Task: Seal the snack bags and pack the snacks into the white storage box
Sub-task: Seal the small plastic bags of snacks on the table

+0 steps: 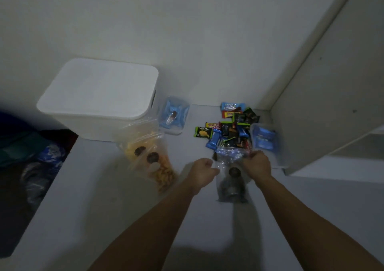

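Fingers of both hands are curled onto the top of a clear zip bag (229, 173), the left hand (202, 172) pinching its left top corner and the right hand (257, 163) gripping the right one, so the mouth is stretched between them. The bag's long axis runs from that mouth back toward the person, its body lying flat on the grey surface (104, 208) between the two forearms; sealing it will most likely mean running the pinch sideways along the strip, from one hand to the other. Both hands are about equally near. Inside are dark round biscuits, blurred and hard to make out, and whether the strip is already pressed shut cannot be told.

Just left of the left hand lies a second clear bag (148, 156) holding yellow and orange snacks with two dark rounds, its mouth toward the far edge. Behind that, at the far left corner of the surface, stands the white storage box (99, 98) with its lid on. A loose heap of wrapped sweets (228, 125) sits past the held bag near the far right corner, flanked by two small clear tubs (173, 115) of blue packets.
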